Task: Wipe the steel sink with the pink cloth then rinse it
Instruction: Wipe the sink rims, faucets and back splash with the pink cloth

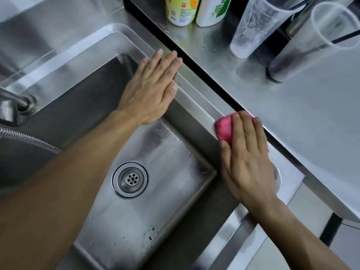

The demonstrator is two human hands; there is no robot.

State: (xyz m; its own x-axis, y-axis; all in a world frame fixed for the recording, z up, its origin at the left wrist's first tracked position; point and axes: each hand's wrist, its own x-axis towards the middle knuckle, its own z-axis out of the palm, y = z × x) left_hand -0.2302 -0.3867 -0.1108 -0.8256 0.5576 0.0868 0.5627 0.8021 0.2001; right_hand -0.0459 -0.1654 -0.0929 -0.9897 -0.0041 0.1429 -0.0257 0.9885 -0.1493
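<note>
While the left hand lies flat on the sink rim, the pink cloth sits under the right hand's straight fingers, pressed flat, its grip wide.

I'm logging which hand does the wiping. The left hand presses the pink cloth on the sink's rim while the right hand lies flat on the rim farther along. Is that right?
Not quite: the hands are swapped. In the head view the right hand presses the pink cloth on the sink's rim, while the left hand lies flat on the rim farther along.
</note>
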